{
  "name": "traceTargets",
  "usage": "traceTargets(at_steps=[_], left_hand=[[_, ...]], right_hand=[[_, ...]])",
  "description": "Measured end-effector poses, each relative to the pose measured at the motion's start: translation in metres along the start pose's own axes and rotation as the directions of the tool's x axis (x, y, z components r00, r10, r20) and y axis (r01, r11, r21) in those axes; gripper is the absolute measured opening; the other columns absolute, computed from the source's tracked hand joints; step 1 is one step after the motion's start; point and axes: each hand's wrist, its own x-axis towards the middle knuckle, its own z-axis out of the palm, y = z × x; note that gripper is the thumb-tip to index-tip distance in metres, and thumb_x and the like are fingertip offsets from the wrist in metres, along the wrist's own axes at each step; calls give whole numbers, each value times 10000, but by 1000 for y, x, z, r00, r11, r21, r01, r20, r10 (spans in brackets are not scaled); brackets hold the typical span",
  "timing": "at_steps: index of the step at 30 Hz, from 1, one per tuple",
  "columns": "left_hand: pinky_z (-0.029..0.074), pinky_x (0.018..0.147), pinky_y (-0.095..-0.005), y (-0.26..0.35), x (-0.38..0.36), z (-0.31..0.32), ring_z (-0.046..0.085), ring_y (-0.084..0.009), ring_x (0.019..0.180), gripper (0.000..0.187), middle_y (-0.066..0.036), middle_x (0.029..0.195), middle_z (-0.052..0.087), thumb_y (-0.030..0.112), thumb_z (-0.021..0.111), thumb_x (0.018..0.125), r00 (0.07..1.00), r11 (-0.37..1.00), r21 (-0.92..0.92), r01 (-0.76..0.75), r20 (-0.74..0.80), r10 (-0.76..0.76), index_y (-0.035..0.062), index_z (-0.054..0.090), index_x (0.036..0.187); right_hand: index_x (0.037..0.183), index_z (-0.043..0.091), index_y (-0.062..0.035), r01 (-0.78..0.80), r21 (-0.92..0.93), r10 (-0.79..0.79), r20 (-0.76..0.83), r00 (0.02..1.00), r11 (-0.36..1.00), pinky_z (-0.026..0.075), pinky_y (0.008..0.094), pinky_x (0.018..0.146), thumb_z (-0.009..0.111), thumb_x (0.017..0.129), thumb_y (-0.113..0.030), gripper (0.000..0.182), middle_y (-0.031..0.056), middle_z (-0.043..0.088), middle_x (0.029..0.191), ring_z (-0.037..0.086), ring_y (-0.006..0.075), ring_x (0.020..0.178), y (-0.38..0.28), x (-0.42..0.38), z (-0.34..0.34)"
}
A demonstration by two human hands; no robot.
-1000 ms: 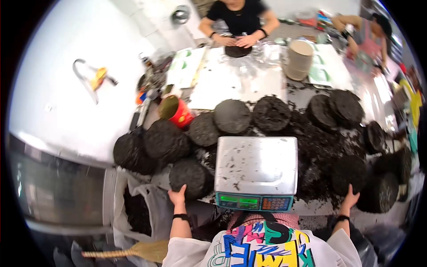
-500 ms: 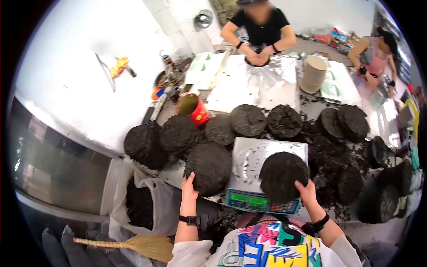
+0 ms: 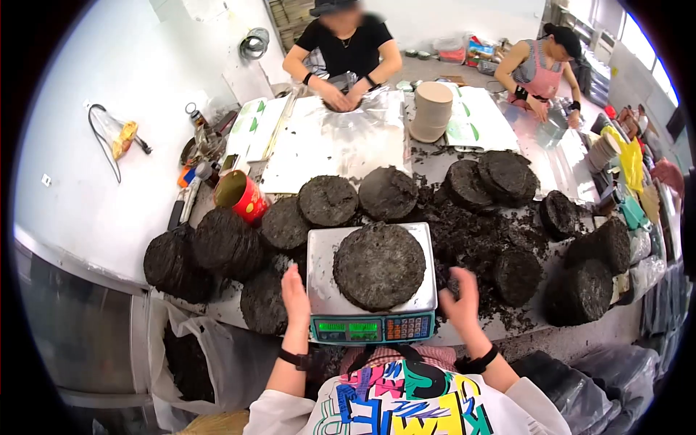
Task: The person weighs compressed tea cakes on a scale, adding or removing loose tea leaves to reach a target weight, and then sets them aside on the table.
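A round, dark cake of pressed material [image 3: 379, 266] lies flat on the metal plate of a digital scale [image 3: 320, 279], whose green display is lit. My left hand [image 3: 296, 296] is beside the scale's left edge, fingers stretched out and holding nothing, close to another dark cake [image 3: 264, 299]. At the scale's right side my right hand [image 3: 460, 299] is open, fingers apart, near dark loose crumbs [image 3: 471, 254]. Neither hand touches the cake on the scale.
More dark cakes [image 3: 328, 200] line the table. A red tin [image 3: 250, 201] stands at the left. Across the table a person [image 3: 344, 54] works with foil; another person [image 3: 547, 69] is at the far right. A plastic bag of dark material [image 3: 190, 362] is at the lower left.
The cake my right hand held now lies on the scale, and that hand has let go. My left hand has come away from the left cake. The view has shifted right.
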Motion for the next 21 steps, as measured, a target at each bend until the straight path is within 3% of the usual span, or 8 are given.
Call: traceTargets(at_steps=[1,3,6,9,12,16,18,21], left_hand=[[384,915,-357,14,-8,-13,491,-224,1120,391,-112,1180,546,333,397,970,994,992,-67,103,-12,-104,42,528,1197],[393,858,-307,13,-19,-40,490,-164,1112,393,-43,1206,536,381,415,963,971,965,-118,236,-10,-238,93,514,1211],[403,834,-287,6,-35,-61,496,-144,1095,353,-37,1192,540,354,433,963,948,938,-152,311,-15,-317,103,524,1195],[412,836,-288,12,-42,-68,502,-131,1064,325,-25,1167,545,324,464,957,955,945,-154,287,-32,-295,96,525,1180],[428,836,-281,29,-37,-68,516,-129,1038,317,-33,1131,557,293,497,945,970,963,-146,227,-52,-236,77,527,1174],[451,836,-290,39,-25,-37,541,-155,996,326,-84,1087,571,196,538,911,980,963,-204,175,129,-151,35,498,1192],[443,877,-329,21,-19,-6,533,-216,1045,474,-144,1163,527,233,595,868,954,987,-104,125,286,-91,23,436,1262],[332,1004,-426,44,-37,47,386,-380,1198,811,-252,1302,355,293,718,739,907,916,283,-285,389,163,-37,292,1344]], right_hand=[[1200,479,-6,-263,129,277,-112,954,956,394,386,938,640,710,-48,517,150,501,1129,496,294,1066,45,-11,7],[1296,385,-18,-532,31,529,-167,832,846,368,402,969,708,742,-154,656,203,390,1245,427,330,1149,115,-24,12],[1361,328,-98,-426,-317,373,-216,903,848,331,444,1013,762,667,-174,822,226,295,1328,323,404,1233,121,-26,38],[1335,376,-130,-438,-443,470,-42,882,782,324,437,1031,737,628,-112,794,218,298,1326,323,412,1237,133,-18,50],[1251,462,-119,-413,-261,361,-224,905,872,347,409,1026,657,599,-41,685,207,326,1302,362,392,1216,141,0,44],[1221,503,-99,-443,-107,410,-234,881,890,362,374,993,646,592,-47,647,164,430,1178,444,333,1116,164,16,11],[1227,501,-89,-256,-126,237,-145,961,959,362,363,990,642,589,-45,655,150,445,1178,455,314,1114,129,33,-9],[1227,501,-70,-80,-63,75,-86,993,995,371,355,981,636,583,-41,658,139,475,1175,463,291,1118,51,66,-18]])
